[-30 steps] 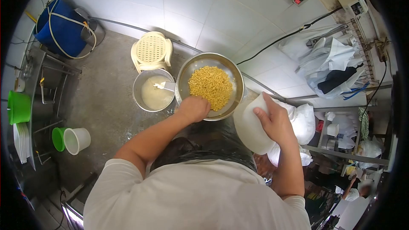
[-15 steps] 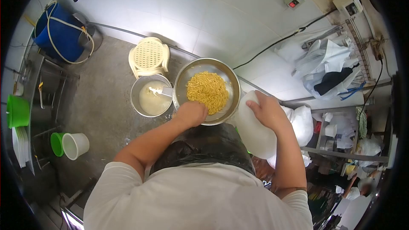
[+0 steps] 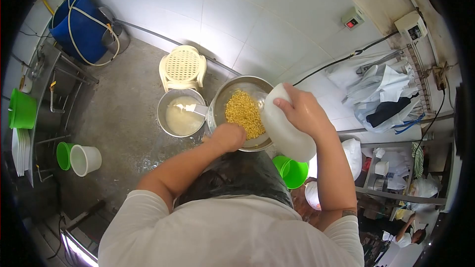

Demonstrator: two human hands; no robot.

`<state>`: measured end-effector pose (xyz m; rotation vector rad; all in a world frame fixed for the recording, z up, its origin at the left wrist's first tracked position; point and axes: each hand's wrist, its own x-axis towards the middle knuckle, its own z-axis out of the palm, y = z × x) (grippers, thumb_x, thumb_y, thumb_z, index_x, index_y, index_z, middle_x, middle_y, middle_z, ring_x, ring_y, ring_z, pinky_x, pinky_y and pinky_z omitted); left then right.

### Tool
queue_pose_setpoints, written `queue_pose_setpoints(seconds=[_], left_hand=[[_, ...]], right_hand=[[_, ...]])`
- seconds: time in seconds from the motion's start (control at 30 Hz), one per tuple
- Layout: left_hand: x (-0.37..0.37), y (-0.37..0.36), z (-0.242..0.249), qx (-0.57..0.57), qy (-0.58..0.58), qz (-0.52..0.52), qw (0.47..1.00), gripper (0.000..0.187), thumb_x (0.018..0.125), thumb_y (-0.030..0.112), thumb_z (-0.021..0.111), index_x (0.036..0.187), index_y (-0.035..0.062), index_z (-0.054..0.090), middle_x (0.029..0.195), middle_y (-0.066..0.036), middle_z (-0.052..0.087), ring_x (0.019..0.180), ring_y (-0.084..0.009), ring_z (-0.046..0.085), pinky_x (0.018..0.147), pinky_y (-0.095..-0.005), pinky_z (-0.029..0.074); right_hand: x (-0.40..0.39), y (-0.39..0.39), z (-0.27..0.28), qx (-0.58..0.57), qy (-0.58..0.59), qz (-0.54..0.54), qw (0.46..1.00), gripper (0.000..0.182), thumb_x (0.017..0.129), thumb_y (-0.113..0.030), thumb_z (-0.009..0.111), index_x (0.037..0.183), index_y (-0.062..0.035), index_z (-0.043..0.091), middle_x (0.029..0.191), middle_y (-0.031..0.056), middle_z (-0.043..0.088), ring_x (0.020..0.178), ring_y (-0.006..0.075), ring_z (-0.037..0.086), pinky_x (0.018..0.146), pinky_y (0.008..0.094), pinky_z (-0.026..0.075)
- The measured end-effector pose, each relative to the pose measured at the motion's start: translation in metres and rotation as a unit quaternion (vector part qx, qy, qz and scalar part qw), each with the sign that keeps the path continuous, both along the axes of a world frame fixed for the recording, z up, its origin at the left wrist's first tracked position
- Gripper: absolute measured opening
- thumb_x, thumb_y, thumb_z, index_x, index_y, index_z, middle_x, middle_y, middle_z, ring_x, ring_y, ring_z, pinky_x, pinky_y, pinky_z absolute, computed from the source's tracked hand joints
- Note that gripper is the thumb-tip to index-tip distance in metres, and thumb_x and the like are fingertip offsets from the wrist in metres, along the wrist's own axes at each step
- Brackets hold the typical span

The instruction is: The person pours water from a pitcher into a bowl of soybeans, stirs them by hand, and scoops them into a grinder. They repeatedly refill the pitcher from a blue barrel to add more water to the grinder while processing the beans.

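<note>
A wide round metal pan holds a heap of yellow beans. My left hand is closed at the pan's near left rim, knuckles up, beside the beans; its fingertips are hidden. My right hand grips a translucent white plastic tub, thumb on top, tilted against the pan's right side with its mouth turned toward the beans. From the pan's left side a metal spout reaches over a metal pot of pale, creamy liquid.
A cream plastic stool stands behind the pot. Green bucket sits below the tub; a white bucket and another green one are left on the wet floor. A blue barrel with a hose is far left. Another person is at far right.
My right hand has raised the tub and brought it further over the pan's right edge. The green bucket beneath has come into fuller view. My left hand stays at the pan's near side.
</note>
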<state>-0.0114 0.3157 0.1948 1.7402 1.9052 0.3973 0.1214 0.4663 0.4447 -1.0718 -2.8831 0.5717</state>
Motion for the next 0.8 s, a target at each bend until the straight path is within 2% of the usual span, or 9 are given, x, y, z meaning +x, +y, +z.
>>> queue_pose_setpoints(seconds=[0.1,0.27,0.4,0.53,0.6,0.63,0.67,0.73,0.8], left_hand=[[-0.002,-0.002,-0.003,0.008,-0.009,0.005,1.0,0.039,0.104,0.035,0.053,0.094,0.0062,0.076,0.095,-0.019,0.076,0.089,-0.0406,0.073,0.083,-0.0538,0.058],[-0.001,0.006,0.0,-0.031,-0.017,-0.017,0.999,0.04,0.103,0.037,0.054,0.092,0.0062,0.076,0.092,-0.019,0.076,0.086,-0.0407,0.074,0.081,-0.0551,0.059],[0.005,0.007,0.005,-0.05,0.017,-0.012,0.999,0.042,0.103,0.039,0.053,0.09,0.0071,0.077,0.092,-0.02,0.076,0.089,-0.0419,0.074,0.082,-0.0546,0.059],[0.01,0.008,-0.002,-0.035,0.042,-0.013,0.998,0.041,0.104,0.039,0.053,0.093,0.0087,0.078,0.095,-0.021,0.076,0.092,-0.0427,0.073,0.084,-0.0551,0.058],[0.015,0.009,0.007,-0.028,0.055,-0.026,0.998,0.041,0.104,0.039,0.053,0.093,0.0083,0.078,0.095,-0.022,0.076,0.092,-0.0429,0.073,0.084,-0.0556,0.057],[0.019,0.008,0.011,-0.029,0.064,-0.017,0.997,0.041,0.104,0.039,0.053,0.093,0.0079,0.078,0.096,-0.022,0.076,0.092,-0.0432,0.073,0.084,-0.056,0.057],[0.021,0.007,0.009,-0.02,0.07,-0.024,0.997,0.041,0.104,0.039,0.054,0.093,0.0075,0.077,0.095,-0.023,0.075,0.092,-0.0439,0.072,0.083,-0.0565,0.056],[0.025,0.006,-0.001,-0.004,0.084,-0.059,0.995,0.041,0.104,0.04,0.054,0.093,0.007,0.077,0.095,-0.023,0.075,0.091,-0.0446,0.072,0.083,-0.0569,0.056],[0.032,0.009,-0.007,-0.021,0.113,-0.046,0.992,0.049,0.105,0.044,0.05,0.097,0.0049,0.078,0.1,-0.024,0.076,0.094,-0.0438,0.072,0.086,-0.0564,0.056]], right_hand=[[0.013,-0.02,0.003,-0.057,0.077,0.009,0.995,0.059,0.1,-0.035,0.071,0.138,0.0099,0.061,0.106,0.0347,0.072,0.102,0.0507,0.07,0.089,0.052,0.056],[0.066,-0.059,-0.011,-0.087,0.083,-0.062,0.991,0.064,0.099,-0.036,0.075,0.14,0.0101,0.059,0.107,0.0347,0.071,0.102,0.0514,0.069,0.088,0.05,0.056],[0.124,-0.11,-0.024,-0.1,0.092,-0.174,0.975,0.067,0.099,-0.035,0.076,0.146,0.0071,0.056,0.111,0.0339,0.07,0.102,0.0502,0.07,0.089,0.0484,0.056],[0.193,-0.172,-0.061,-0.04,0.149,-0.269,0.951,0.068,0.099,-0.033,0.076,0.151,0.0039,0.052,0.112,0.0312,0.072,0.104,0.047,0.072,0.092,0.0473,0.057],[0.227,-0.209,-0.078,-0.09,0.177,-0.403,0.894,0.066,0.098,-0.018,0.079,0.154,0.0025,0.05,0.123,0.0239,0.075,0.109,0.0274,0.074,0.097,0.0378,0.057],[0.247,-0.23,-0.09,-0.096,0.203,-0.422,0.878,0.072,0.099,-0.012,0.075,0.161,0.0002,0.039,0.118,0.0192,0.075,0.102,0.0217,0.073,0.091,0.0362,0.058],[0.264,-0.253,-0.101,-0.087,0.212,-0.445,0.866,0.072,0.099,-0.012,0.075,0.161,0.0002,0.039,0.118,0.0192,0.075,0.102,0.0217,0.073,0.091,0.0362,0.058],[0.292,-0.3,-0.114,-0.118,0.317,-0.525,0.781,0.078,0.101,-0.007,0.071,0.165,-0.0025,0.026,0.11,0.0141,0.074,0.093,0.0185,0.071,0.085,0.0335,0.058],[0.315,-0.345,-0.121,-0.118,0.367,-0.569,0.726,0.076,0.102,-0.005,0.068,0.164,-0.0038,0.025,0.107,0.0122,0.072,0.09,0.0168,0.07,0.083,0.0327,0.057]])
